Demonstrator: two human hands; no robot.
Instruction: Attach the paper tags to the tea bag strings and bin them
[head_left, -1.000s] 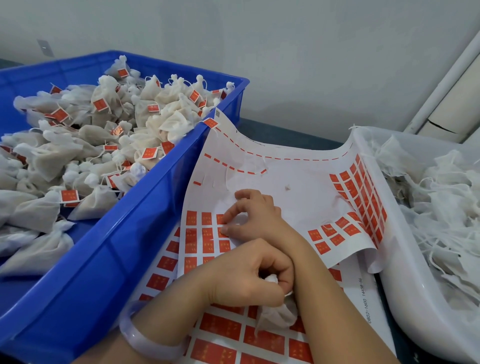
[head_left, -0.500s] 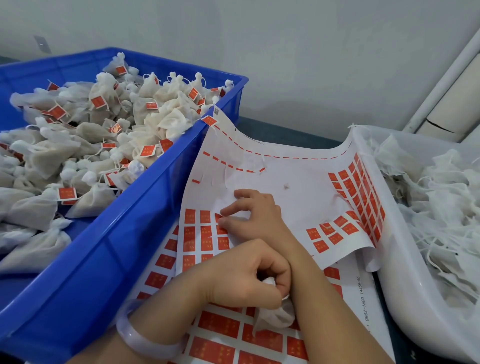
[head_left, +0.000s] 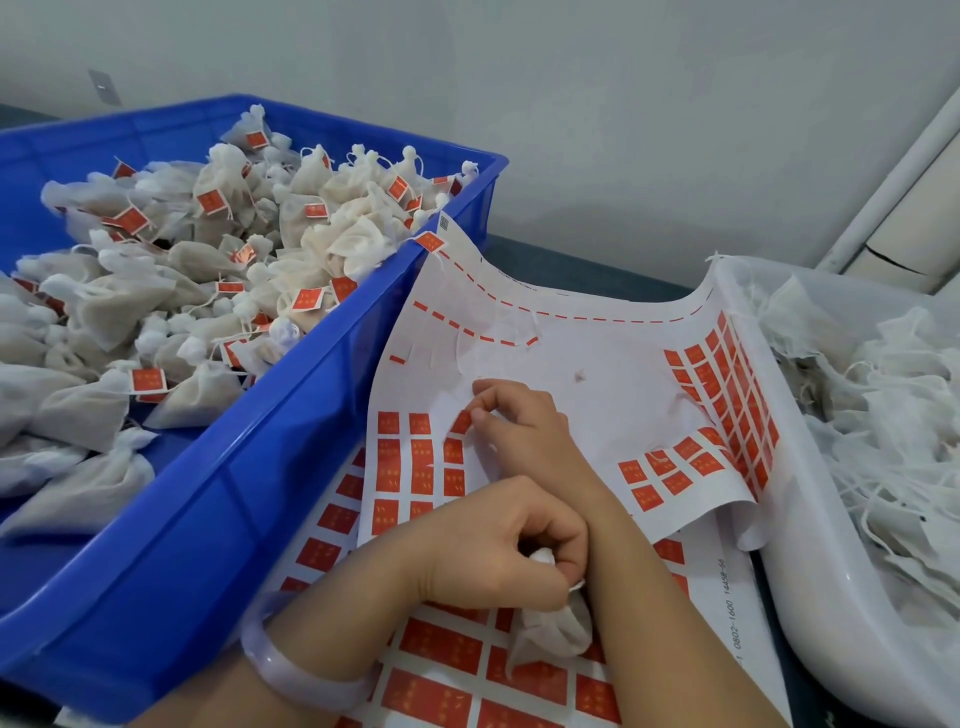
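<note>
Right hand (head_left: 524, 426): fingers pinch red tag (head_left: 461, 420), one edge raised off sticker sheet (head_left: 597, 415).
Left hand (head_left: 498, 545): fingers closed round neck of tea bag (head_left: 550, 631). Bag rests on second sheet (head_left: 441, 649); string hidden, probably inside fist.

Risk: tag tears or curls onto itself if peeled fast; nothing pins the sheet, so it may lift.

Blue bin (head_left: 218, 499): heap of tagged bags (head_left: 343, 244).
White tub (head_left: 810, 597): untagged bags (head_left: 893, 405), strings tangled.

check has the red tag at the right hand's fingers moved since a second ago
Yes. The red tag pinched by the right hand has peeled up and tilted toward the hand, out of line with its flat row on the tag sheet.
</note>
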